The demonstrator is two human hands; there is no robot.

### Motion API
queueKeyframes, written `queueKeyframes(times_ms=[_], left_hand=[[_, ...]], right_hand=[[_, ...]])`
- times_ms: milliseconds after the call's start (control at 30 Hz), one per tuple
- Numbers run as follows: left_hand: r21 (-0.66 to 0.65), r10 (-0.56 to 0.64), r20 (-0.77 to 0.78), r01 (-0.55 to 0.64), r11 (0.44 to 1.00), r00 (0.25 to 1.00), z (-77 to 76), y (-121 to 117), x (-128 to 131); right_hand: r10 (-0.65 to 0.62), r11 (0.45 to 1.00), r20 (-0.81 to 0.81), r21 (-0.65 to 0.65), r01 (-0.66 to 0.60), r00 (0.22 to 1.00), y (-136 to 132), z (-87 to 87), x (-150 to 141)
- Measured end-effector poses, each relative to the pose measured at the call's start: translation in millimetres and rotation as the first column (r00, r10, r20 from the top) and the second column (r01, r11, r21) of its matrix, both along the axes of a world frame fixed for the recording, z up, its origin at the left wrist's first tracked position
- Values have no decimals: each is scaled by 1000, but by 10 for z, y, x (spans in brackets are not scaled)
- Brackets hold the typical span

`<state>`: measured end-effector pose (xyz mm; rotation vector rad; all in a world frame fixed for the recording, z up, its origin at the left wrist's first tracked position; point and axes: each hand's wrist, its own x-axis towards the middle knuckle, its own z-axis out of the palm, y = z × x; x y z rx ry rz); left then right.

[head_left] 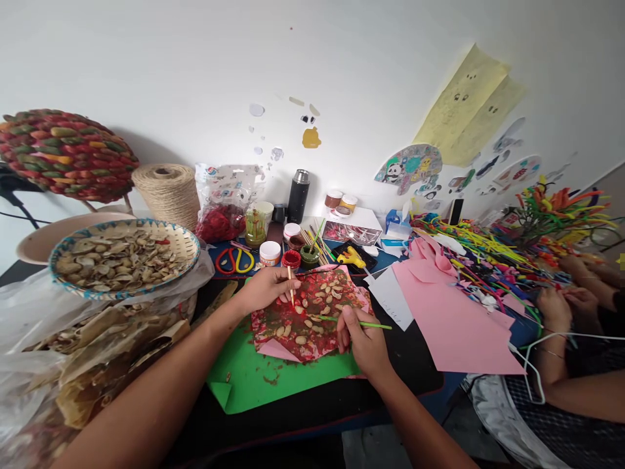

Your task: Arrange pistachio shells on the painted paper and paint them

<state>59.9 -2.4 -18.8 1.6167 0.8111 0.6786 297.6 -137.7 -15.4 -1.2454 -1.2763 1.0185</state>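
Observation:
My left hand [268, 288] pinches a light wooden stick [291, 281], its lower end red with paint, down at a reddened shell piece [299, 310]. Between the fingers of my right hand [364, 342] is a thin green stick [378, 325]; its tip points left among pale peanut shells [301, 339]. The shells lie scattered on a pink sheet [278, 350] smeared with red and brown paint. Under that sheet is green paper [249, 384]. Just behind my left hand stand an open red paint jar [291, 259] and a dark green paint jar [309, 254].
A basket [57, 270] of shells sits at left near a twine spool [168, 195]. Scissors [235, 260], a yellow glue gun [352, 256] and a black flask [298, 198] are at the back. Pink paper [454, 326] lies right, beside another person's hands [556, 309] and a pile of pipe cleaners.

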Motion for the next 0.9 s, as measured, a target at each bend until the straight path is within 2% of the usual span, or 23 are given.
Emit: queueKeyframes(times_ms=[200,367,533,767,900], left_hand=[[27,6,45,-7,1000,999,11,-3,5],[99,29,-4,-28,995,1000,-27,-53,77],[154,25,-33,-19,988,999,-50,-66,83],[158,30,-33,-25,987,999,-45,-61,83],[96,32,38,-35,995,999,-18,-64,91]], right_hand=[[-18,1000,-8,11,18,1000,6,-1,25],[-40,999,5,20,40,999,60,-26,-16],[24,998,81,52,-28,996,96,-127,-80],[1,1000,70,24,-3,998,48,-119,10],[-1,1000,63,8,1,998,41,-127,9]])
